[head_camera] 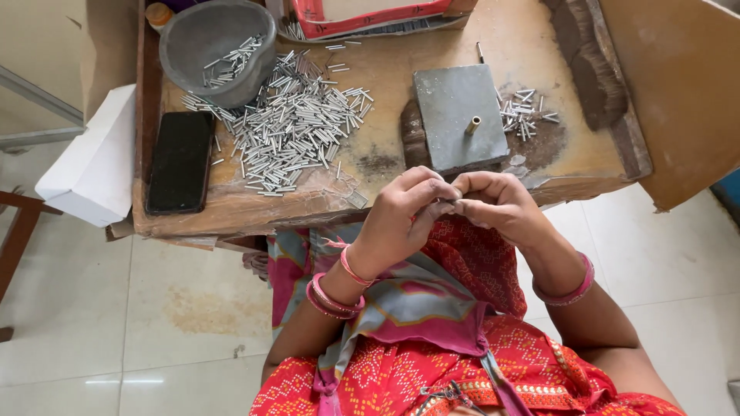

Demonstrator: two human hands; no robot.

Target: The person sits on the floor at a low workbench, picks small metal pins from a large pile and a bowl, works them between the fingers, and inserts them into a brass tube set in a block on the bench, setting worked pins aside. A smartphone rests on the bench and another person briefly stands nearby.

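Note:
My left hand [401, 216] and my right hand [497, 204] meet fingertip to fingertip above my lap, just in front of the wooden table's [385, 158] near edge. Between the fingertips I pinch a small dark metal piece [449, 202], mostly hidden by the fingers. A grey metal block [455, 115] with a short brass peg [472, 125] standing on it lies on the table right beyond my hands. A large heap of thin silver tubes [289, 127] lies to the left of the block. A smaller heap of tubes [524, 114] lies to its right.
A grey bowl [216, 46] holding a few tubes stands at the table's back left. A black phone [179, 162] lies at the left edge, a white box [92, 162] beside it. A red-edged box [370, 15] stands at the back. Brown cardboard [678, 92] leans at the right.

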